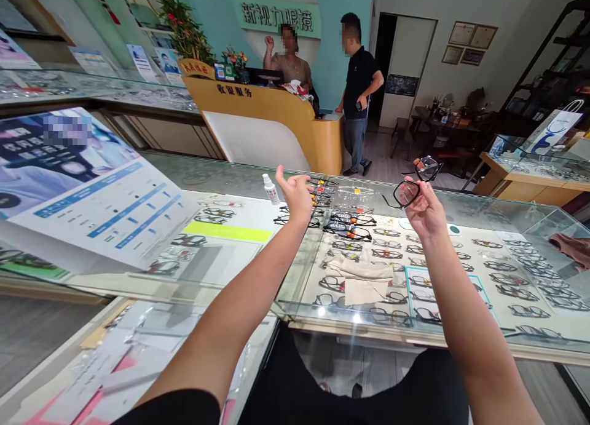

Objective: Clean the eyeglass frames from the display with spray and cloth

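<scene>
My right hand [426,213] is raised above the glass counter, its fingers closed on a pair of black-framed eyeglasses [408,194]. A small orange tag shows on the frame, and one temple sticks out to the left. Over the left part of the counter, my left hand [295,192] has its fingers apart and appears to hold nothing. Beside it stands a small white spray bottle [271,190]. Several black eyeglasses [348,230] with orange tags lie in rows on the glass, just right of that hand. A beige cloth [362,268] rests nearer to me.
A large printed card [106,197] stands at the left. Inside the glass display case [396,333] are many eyeglasses. Below left, an open drawer [152,351] holds papers and packets. Two people are at the wooden reception desk [271,108] behind the counter, one seated, one standing.
</scene>
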Demonstrator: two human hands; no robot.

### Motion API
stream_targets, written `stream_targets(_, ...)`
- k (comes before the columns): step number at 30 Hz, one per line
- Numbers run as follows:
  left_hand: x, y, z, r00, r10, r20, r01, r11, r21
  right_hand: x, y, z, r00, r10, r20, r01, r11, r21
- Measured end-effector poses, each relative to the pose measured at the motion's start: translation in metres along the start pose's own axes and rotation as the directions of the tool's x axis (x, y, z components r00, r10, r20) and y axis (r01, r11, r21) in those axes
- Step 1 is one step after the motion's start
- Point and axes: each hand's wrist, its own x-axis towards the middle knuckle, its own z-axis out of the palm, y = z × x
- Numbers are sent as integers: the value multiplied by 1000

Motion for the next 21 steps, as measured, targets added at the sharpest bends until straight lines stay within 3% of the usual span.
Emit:
stream_targets(3, 22, -1, -9, 991, -16, -132, 13, 1000, -25, 1, 0, -2, 1000, -1, 3, 1, 1000, -12)
stream_targets(7, 39, 2, -18, 956, -195, -218, 158, 972, -175, 0, 1, 0, 1000, 10, 20, -11, 1000, 9)
stream_targets(12, 45, 5, -25, 926, -321, -200, 264, 927, -267, -2, 1, 2, 1000, 17, 9, -17, 1000, -4)
stream_targets(21, 51, -4, -28, 920, -353, -170, 319, 926, -200, -3, 0, 4, 999, 38, 14, -38, 999, 0)
